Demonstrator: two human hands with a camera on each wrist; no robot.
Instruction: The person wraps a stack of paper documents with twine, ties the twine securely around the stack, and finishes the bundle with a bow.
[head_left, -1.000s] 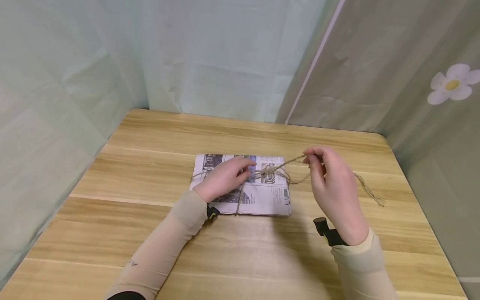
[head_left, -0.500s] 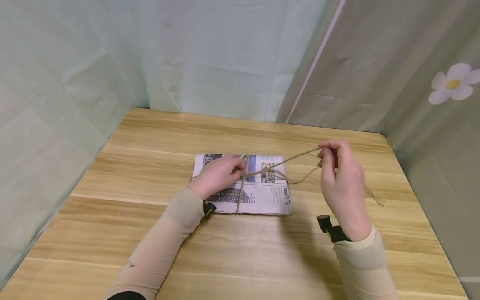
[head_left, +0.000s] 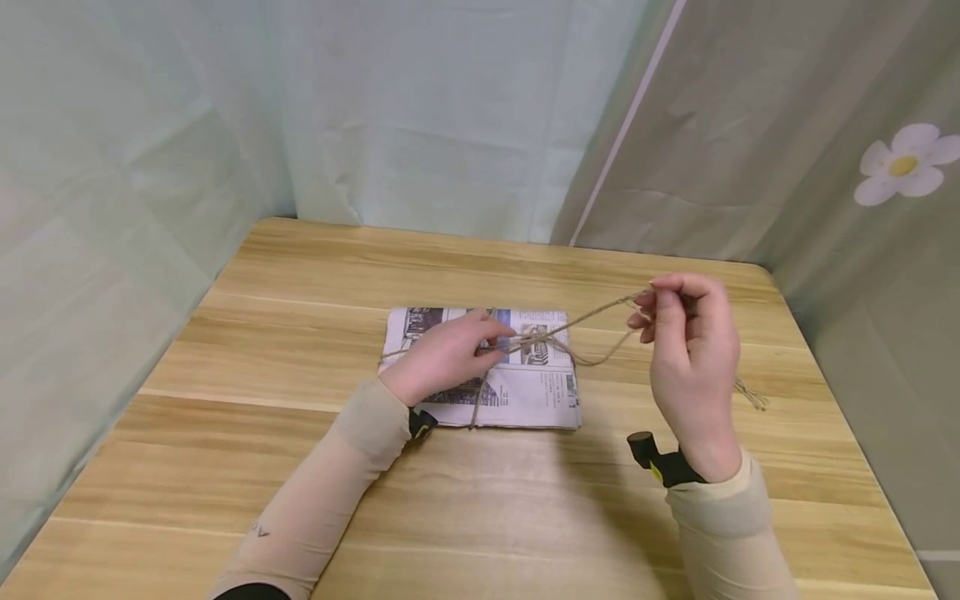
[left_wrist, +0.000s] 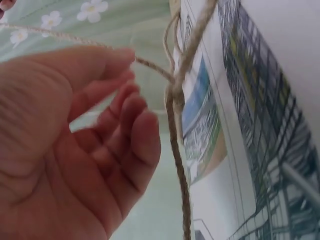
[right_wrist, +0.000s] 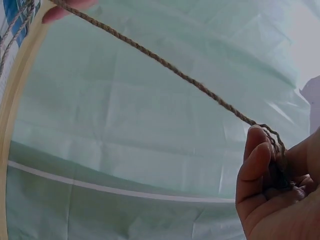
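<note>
Folded newspaper bundle [head_left: 510, 375] lies flat mid-table [head_left: 480, 500], a bit toward the far edge, with jute twine [head_left: 592, 317] wrapped around it crosswise and lengthwise. Left hand [head_left: 442, 358] rests on top of the bundle at the crossing point; fingertips pinch the twine right at the knot, thumb on top, other fingers loosely curled per the left wrist view [left_wrist: 75, 150]. Right hand [head_left: 690, 350] is raised off the table toward the right edge, fingers clenched around the twine's free end; strand runs taut from it down-left to the knot. Right wrist view shows the twine [right_wrist: 165, 67] bunched inside the curled fingers [right_wrist: 255, 155]. A slack loop hangs off the bundle's right edge, and a frayed tail [head_left: 750, 393] trails on the table behind the right hand.
</note>
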